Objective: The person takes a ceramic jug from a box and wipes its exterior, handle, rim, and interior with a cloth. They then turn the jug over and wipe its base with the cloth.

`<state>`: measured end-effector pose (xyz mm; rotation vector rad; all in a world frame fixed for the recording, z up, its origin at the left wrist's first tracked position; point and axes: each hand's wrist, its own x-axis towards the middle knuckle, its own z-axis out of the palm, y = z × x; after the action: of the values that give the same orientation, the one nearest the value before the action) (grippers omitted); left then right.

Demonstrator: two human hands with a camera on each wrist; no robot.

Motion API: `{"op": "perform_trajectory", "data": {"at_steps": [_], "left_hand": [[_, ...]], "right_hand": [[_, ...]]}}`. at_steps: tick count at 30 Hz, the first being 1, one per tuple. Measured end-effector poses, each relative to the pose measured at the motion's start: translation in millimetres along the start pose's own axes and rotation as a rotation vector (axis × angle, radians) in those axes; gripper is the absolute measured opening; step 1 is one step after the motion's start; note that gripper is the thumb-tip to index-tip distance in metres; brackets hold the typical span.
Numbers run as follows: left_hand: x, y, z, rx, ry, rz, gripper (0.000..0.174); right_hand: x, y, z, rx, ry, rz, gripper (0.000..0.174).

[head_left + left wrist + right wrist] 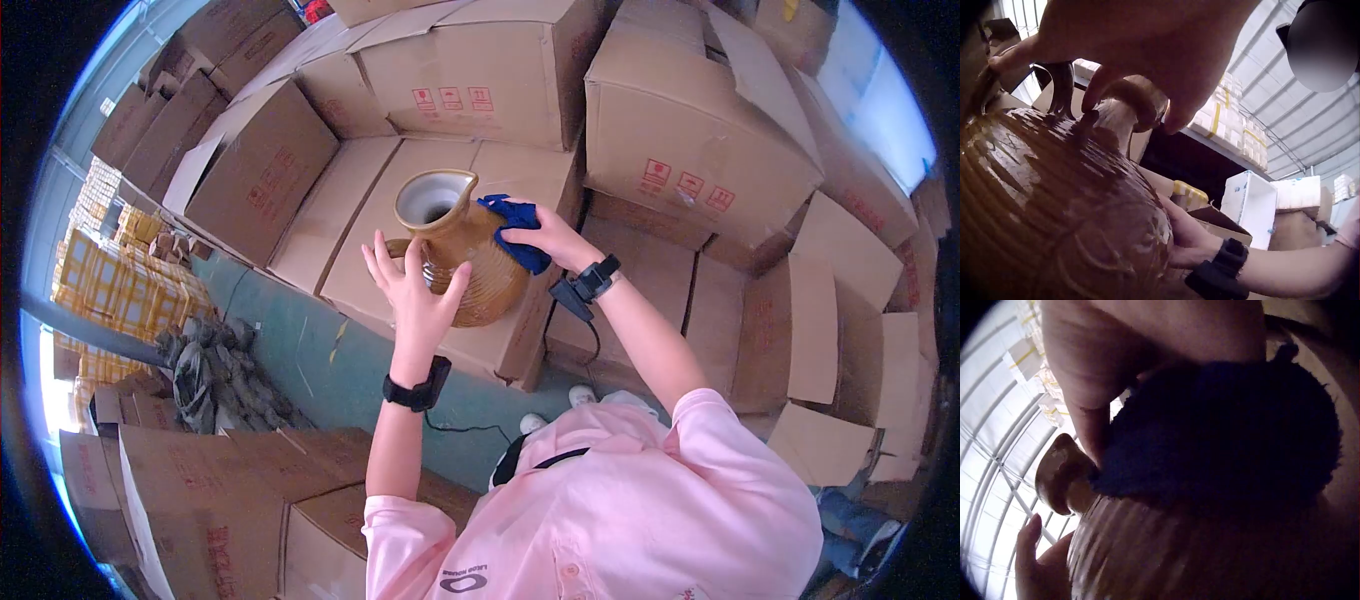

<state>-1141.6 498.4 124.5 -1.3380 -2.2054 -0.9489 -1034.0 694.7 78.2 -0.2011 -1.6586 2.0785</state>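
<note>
A brown glazed pitcher [478, 280] with a ribbed body, pale inside and a spout stands upright on a cardboard box. My left hand [415, 300] is at its near left side, fingers spread, close to the neck and the handle [396, 247]. In the left wrist view its fingertips are right at the pitcher's shoulder [1054, 125]. On the far right side of the body, my right hand [555, 240] holds a dark blue cloth [525, 225] bunched under the fingers. Seen from the right wrist, the cloth [1222, 437] lies against the ribbed surface and hides part of it.
Printed cardboard boxes [460, 90] stand behind the pitcher, with more boxes [690, 150] to the right and stacked cartons [220, 500] at the near left. Green floor [290, 330] shows between them. Black cables [465, 428] trail from the wrist cameras.
</note>
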Motion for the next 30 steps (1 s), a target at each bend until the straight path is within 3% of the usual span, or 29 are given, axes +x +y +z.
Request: {"op": "perform_trajectory", "data": {"at_steps": [10,13,16,22,30], "left_hand": [[14,-3,15,-0.085,0.105,-0.098,0.071],[20,-6,15,-0.034,0.059,-0.105,0.072],[21,-17,17,0.008,0.079,0.005,0.074],[19,-40,12,-0.034,0.000,0.068,0.076],[14,-47,17,-0.069,0.043,0.082,0.058]], "right_hand": [[-7,11,13,-0.165,0.121,-0.081,0.054],[-14,17,22,-0.197,0.162,-0.131,0.056],[-29,18,37,-0.240,0.214,-0.121,0.058],[-49,22,65,-0.538,0.246,-0.300,0.056],[-23,2,67,-0.862,0.088,-0.486,0.068]]}}
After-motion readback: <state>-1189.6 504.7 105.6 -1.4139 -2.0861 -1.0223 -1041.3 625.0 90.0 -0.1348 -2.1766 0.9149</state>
